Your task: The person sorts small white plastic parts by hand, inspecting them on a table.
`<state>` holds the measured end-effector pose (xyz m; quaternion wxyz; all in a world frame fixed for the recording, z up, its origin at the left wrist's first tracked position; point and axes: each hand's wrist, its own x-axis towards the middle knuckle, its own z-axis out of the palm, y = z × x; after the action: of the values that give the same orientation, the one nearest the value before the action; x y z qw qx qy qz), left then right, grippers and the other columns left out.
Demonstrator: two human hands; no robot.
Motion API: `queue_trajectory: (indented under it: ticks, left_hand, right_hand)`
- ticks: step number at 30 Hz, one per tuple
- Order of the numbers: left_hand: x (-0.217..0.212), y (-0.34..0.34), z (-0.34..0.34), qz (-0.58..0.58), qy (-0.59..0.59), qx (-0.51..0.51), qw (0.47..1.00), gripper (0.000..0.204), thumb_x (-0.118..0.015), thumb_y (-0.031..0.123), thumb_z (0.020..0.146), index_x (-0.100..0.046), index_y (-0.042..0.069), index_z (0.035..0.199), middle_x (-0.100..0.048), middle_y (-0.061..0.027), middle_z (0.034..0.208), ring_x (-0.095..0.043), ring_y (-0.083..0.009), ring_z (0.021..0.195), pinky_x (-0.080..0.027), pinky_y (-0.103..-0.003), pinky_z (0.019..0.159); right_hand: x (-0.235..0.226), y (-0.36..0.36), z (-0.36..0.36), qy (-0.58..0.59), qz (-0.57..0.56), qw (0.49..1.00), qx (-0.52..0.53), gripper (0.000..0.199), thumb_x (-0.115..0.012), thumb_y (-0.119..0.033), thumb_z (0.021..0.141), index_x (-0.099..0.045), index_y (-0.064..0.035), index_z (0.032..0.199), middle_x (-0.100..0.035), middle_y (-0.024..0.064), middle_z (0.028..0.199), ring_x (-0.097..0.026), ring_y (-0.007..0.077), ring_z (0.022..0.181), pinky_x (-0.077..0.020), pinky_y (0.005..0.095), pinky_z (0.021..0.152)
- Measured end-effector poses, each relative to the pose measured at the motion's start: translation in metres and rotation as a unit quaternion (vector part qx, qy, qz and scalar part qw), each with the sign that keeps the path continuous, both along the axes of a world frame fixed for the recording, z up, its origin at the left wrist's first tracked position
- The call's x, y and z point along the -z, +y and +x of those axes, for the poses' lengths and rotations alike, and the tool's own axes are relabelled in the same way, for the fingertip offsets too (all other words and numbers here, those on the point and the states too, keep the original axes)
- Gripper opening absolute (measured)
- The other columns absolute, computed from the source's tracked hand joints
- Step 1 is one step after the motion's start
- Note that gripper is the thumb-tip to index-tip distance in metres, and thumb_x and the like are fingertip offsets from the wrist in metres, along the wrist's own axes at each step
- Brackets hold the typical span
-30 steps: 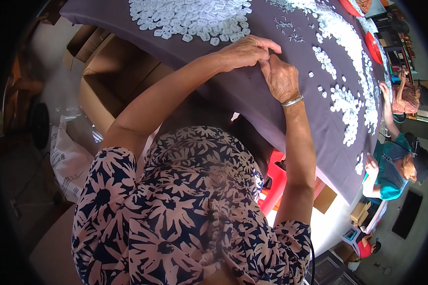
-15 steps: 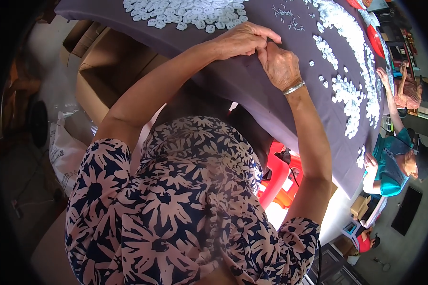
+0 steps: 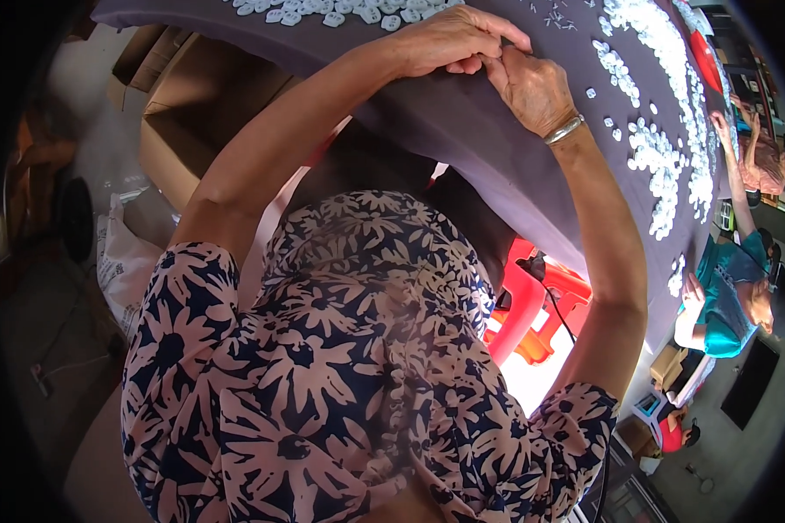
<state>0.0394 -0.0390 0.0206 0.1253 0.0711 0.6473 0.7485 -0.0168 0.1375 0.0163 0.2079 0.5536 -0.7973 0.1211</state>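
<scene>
My left hand [image 3: 453, 42] and my right hand [image 3: 535, 90] meet above the near edge of a table under a dark purple cloth [image 3: 488, 166]. Both sets of fingers are pinched together at the fingertips. Whatever they hold is hidden or too small to make out. Just beyond my left hand lies a heap of flat, rounded white plastic pieces [image 3: 340, 12]. Some tiny thin pale pieces [image 3: 556, 17] are scattered past my right fingers. To the right of my right hand spread many small white pieces [image 3: 657, 166]. A silver bracelet [image 3: 565, 130] circles my right wrist.
An open cardboard box [image 3: 170, 152] stands left below the table, near a white sack [image 3: 126, 261]. A red plastic stool [image 3: 528, 305] is under the table on the right. At the far right, a person in teal [image 3: 722, 292] and other people sit along the table.
In the picture, both hands, still together, sit slightly higher and farther right. The table and its white pieces have shifted up and right, so less of the heap shows.
</scene>
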Motion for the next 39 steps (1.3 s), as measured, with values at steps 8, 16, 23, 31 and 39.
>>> queue_trajectory:
  ticks: [8,16,23,31,39]
  left_hand:
    - [0.005,0.000,-0.003,-0.043,0.063,0.003,0.997,0.036,-0.049,0.009,0.078,-0.066,0.007,0.109,-0.051,0.0005,0.061,-0.043,-0.0057,0.050,-0.033,-0.020,0.043]
    - [-0.002,0.004,0.006,-0.028,0.041,-0.036,0.998,0.032,-0.054,0.008,0.086,-0.058,0.006,0.118,-0.050,0.0003,0.077,-0.043,-0.0050,0.052,-0.030,-0.019,0.041]
    - [-0.005,0.006,0.002,-0.061,0.069,-0.081,0.993,0.029,-0.058,0.014,0.087,-0.058,0.006,0.115,-0.056,-0.0005,0.078,-0.052,-0.0061,0.055,-0.033,-0.018,0.040]
    - [0.003,-0.077,-0.032,-0.276,0.189,-0.250,0.909,0.021,-0.058,0.019,0.090,-0.064,0.005,0.103,-0.064,-0.0021,0.083,-0.058,-0.0096,0.057,-0.045,-0.022,0.050]
    - [-0.032,-0.126,-0.045,-0.517,0.261,-0.356,0.733,0.024,-0.063,0.025,0.085,-0.065,0.011,0.103,-0.065,-0.0058,0.081,-0.062,-0.0144,0.064,-0.049,-0.027,0.060]
  right_hand:
    - [0.001,0.004,0.002,-0.002,-0.007,1.000,0.005,0.033,-0.060,-0.033,0.087,-0.054,-0.0073,0.067,-0.058,0.0111,0.052,-0.061,0.0300,0.049,-0.0489,0.0385,0.042]
    - [-0.009,0.004,0.016,-0.064,-0.012,0.993,0.094,0.035,-0.065,-0.037,0.083,-0.051,-0.0055,0.076,-0.058,0.0112,0.060,-0.060,0.0311,0.056,-0.0479,0.0395,0.049]
    - [-0.025,0.030,0.037,-0.183,-0.029,0.976,0.114,0.039,-0.074,-0.032,0.075,-0.046,-0.0056,0.069,-0.049,0.0081,0.056,-0.050,0.0255,0.048,-0.0409,0.0353,0.046]
    - [-0.013,0.046,0.050,-0.165,-0.091,0.980,0.069,0.032,-0.073,-0.021,0.074,-0.046,-0.0057,0.069,-0.051,0.0079,0.061,-0.053,0.0294,0.056,-0.0420,0.0376,0.049]
    - [-0.011,0.058,0.052,-0.198,-0.167,0.962,0.082,0.032,-0.074,-0.015,0.074,-0.044,-0.0057,0.068,-0.048,0.0080,0.059,-0.050,0.0260,0.052,-0.0414,0.0333,0.049]
